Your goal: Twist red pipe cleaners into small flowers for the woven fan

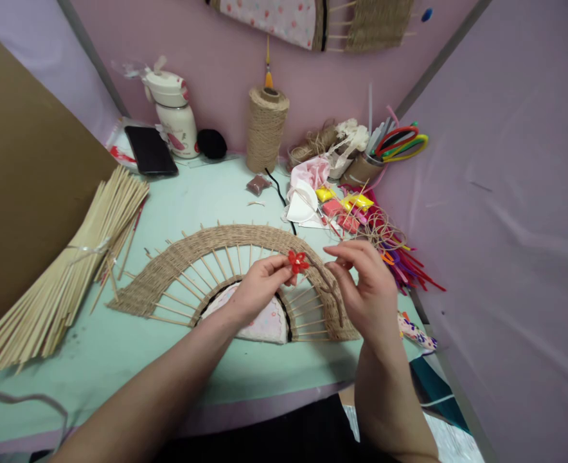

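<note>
rough, matt twine fan (226, 235), fuzzy-looking flower (297, 262), matt wooden sticks (74, 273), smooth-faced phone (150, 149), ridged twine spool (266, 132)

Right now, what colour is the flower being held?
The flower is red, showing best in the head view.

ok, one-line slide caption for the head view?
Left hand holds a red flower over a fan-shaped weaving, the right hand close beside the flower.
</note>
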### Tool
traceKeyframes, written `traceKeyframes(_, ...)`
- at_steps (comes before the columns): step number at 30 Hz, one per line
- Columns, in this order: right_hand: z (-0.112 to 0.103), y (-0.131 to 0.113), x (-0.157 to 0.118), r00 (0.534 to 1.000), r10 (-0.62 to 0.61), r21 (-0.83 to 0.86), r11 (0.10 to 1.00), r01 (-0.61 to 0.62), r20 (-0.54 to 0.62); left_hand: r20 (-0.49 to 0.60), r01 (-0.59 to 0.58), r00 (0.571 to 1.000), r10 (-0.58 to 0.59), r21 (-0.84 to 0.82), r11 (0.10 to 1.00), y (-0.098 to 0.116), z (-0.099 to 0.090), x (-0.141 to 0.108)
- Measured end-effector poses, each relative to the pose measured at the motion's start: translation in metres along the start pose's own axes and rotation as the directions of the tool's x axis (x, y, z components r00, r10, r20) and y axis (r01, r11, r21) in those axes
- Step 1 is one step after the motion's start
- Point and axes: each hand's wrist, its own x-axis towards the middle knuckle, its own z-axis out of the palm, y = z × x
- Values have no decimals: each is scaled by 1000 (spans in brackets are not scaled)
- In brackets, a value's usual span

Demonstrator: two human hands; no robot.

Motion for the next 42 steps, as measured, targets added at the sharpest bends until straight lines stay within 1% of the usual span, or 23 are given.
traceKeyframes(1,5,0,-3,1000,5,4,1000,-5,-26,-64,-52,996,55,41,998,-1,1,1)
traceKeyframes(2,10,-1,-7,999,12,19,1000,-12,-30,-105,-84,990,92,71,994,-2,1,1)
traceKeyframes(4,22,-3,-13,999,28,57,998,-26,-40,-148,-121,980,135,101,988,-2,2,1)
traceKeyframes(6,31,-5,-18,995,26,76,997,-20,-92,-159,-139,975,157,118,983,-2,2,0)
traceKeyframes(8,35,-7,-21,990,4,73,997,7,-143,-155,-158,971,180,145,977,0,2,-1)
traceKeyframes(10,35,-7,-21,989,-42,54,997,50,-144,-155,-184,965,212,179,967,1,2,-2)
traceKeyframes(13,33,-6,-20,990,-126,16,992,127,-65,-145,-213,957,250,231,949,1,3,-3)
traceKeyframes(17,29,-1,-17,979,-201,-18,979,202,42,-62,-238,958,278,366,900,0,1,-2)
traceKeyframes(21,25,5,-11,961,-203,-47,975,215,186,15,-251,958,286,528,811,-3,0,-1)
traceKeyframes(25,23,8,-9,948,-202,-58,973,222,246,31,-235,963,268,584,777,-5,1,-1)
traceKeyframes(30,25,12,-10,944,-219,-57,969,240,246,16,-213,969,248,564,798,-5,3,-1)
traceKeyframes(34,26,15,-10,943,-239,-27,967,252,233,-16,-176,978,208,476,862,-7,4,0)
traceKeyframes(37,25,14,-9,946,-244,0,968,250,214,-38,-150,984,176,376,914,-7,3,2)
traceKeyframes(39,22,12,-8,966,-206,23,978,205,157,-80,-139,983,166,273,952,-7,1,3)
traceKeyframes(42,20,10,-7,995,-94,73,993,90,44,-167,-132,975,149,107,985,-8,-1,5)
